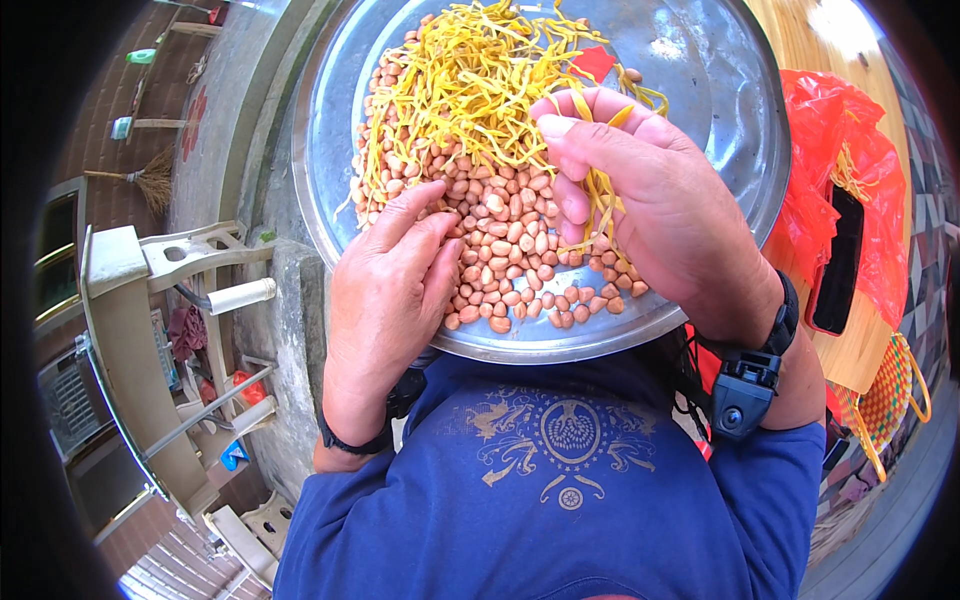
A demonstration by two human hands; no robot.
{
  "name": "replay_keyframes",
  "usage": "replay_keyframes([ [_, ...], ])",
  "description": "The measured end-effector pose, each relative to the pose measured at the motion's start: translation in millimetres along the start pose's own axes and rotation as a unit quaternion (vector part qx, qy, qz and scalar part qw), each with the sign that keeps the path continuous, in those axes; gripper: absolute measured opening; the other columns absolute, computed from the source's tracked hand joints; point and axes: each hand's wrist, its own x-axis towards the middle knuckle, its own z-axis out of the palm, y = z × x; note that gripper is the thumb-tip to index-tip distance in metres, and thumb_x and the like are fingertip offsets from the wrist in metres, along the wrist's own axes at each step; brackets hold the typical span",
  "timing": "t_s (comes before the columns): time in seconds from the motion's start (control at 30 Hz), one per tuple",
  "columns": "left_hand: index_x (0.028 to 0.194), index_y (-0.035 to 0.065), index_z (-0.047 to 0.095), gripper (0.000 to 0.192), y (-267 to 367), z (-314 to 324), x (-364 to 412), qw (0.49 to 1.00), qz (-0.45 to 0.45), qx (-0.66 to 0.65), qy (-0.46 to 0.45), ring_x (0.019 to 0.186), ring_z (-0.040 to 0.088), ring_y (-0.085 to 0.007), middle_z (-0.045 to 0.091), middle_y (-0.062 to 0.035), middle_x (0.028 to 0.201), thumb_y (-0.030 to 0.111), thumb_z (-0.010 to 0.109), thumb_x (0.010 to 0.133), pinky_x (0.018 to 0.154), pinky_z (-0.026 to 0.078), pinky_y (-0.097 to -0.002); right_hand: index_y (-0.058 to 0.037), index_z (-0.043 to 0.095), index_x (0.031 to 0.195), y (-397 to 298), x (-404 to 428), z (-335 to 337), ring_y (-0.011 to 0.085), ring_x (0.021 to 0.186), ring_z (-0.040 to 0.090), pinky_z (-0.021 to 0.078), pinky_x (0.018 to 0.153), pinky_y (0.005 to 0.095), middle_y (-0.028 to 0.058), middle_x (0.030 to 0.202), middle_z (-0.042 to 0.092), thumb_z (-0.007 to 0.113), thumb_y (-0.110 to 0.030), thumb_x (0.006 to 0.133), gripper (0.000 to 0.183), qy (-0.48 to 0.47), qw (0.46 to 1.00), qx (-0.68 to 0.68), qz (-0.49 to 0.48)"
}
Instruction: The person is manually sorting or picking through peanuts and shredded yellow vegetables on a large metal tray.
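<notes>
A round metal tray [720, 120] lies before me, with a spread of shelled peanuts [502, 225] on it. Over their far side is a heap of thin yellow strands [480, 82], likely dried daylily buds. My right hand [637, 165] is above the tray's right half, its thumb and fingers closed around several of these strands, some dangling below the palm. On the left, the fingertips of my left hand [405, 255] touch the peanuts at the heap's near edge; whether they pinch anything is hidden. A small red piece [593, 64] sits beside the heap.
To the right, a wooden surface [847, 360] bears a red plastic bag [814, 150] and a dark phone [836, 262]. A woven basket [885, 397] stands past its near end. A concrete ledge [281, 330] and a pale bench-like frame [142, 337] are at left.
</notes>
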Motion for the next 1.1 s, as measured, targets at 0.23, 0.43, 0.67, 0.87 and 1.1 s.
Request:
replay_keyframes([
  [0.23, 0.100, 0.0004, 0.064, 0.020, 1, 0, 1, 0.999, 0.009, 0.033, 0.001, 0.099, 0.062, -0.0271, 0.062, -0.0119, 0.112, 0.004, 0.062, 0.080, 0.084, 0.049, -0.0335, -0.0022, 0.054, 0.104, 2, -1, 1, 0.0079, 0.058, 0.048, 0.0428, 0.055, 0.0243, -0.0016, 0.068, 0.048, 0.054, -0.015, 0.090, 0.019, 0.004, 1.000, -0.006, -0.003],
  [0.43, 0.104, -0.0007, 0.064, 0.026, -4, 4, -2, 0.998, 0.039, 0.023, 0.041, 0.092, 0.063, -0.0272, 0.062, -0.0112, 0.110, 0.006, 0.063, 0.079, 0.078, 0.051, -0.0346, -0.0009, 0.055, 0.105, 2, -2, 2, 0.0075, 0.056, 0.048, 0.0419, 0.054, 0.0229, -0.0013, 0.068, 0.050, 0.054, -0.014, 0.089, 0.020, -0.009, 1.000, -0.014, -0.008],
  [0.67, 0.110, -0.0021, 0.062, 0.036, 21, -11, -5, 0.979, 0.047, -0.182, 0.074, 0.093, 0.062, -0.0215, 0.059, -0.0151, 0.116, -0.006, 0.065, 0.074, 0.074, 0.050, -0.0308, 0.0006, 0.054, 0.106, 3, -2, 3, 0.0073, 0.056, 0.049, 0.0411, 0.052, 0.0218, 0.0014, 0.073, 0.055, 0.053, -0.013, 0.089, 0.022, -0.022, 1.000, -0.016, 0.006],
  [0.87, 0.123, -0.0085, 0.050, 0.048, 19, -5, -3, 0.853, 0.024, -0.519, 0.053, 0.055, 0.047, -0.0051, 0.051, -0.0201, 0.126, 0.022, 0.057, 0.086, 0.055, 0.039, -0.0205, -0.0019, 0.056, 0.093, -3, -7, 9, 0.0067, 0.055, 0.050, 0.0406, 0.048, 0.0214, 0.0021, 0.077, 0.056, 0.058, -0.015, 0.086, 0.015, -0.033, 0.998, 0.015, 0.045],
  [1.1, 0.129, -0.0074, 0.045, 0.056, 17, -3, -1, 0.777, -0.053, -0.626, 0.018, 0.053, 0.044, -0.0029, 0.056, -0.0155, 0.121, 0.027, 0.058, 0.087, 0.052, 0.036, -0.0196, 0.0004, 0.055, 0.105, -10, -11, 11, 0.0048, 0.055, 0.047, 0.0364, 0.049, 0.0189, -0.0003, 0.074, 0.054, 0.055, -0.017, 0.091, 0.022, -0.095, 0.993, -0.029, 0.057],
])
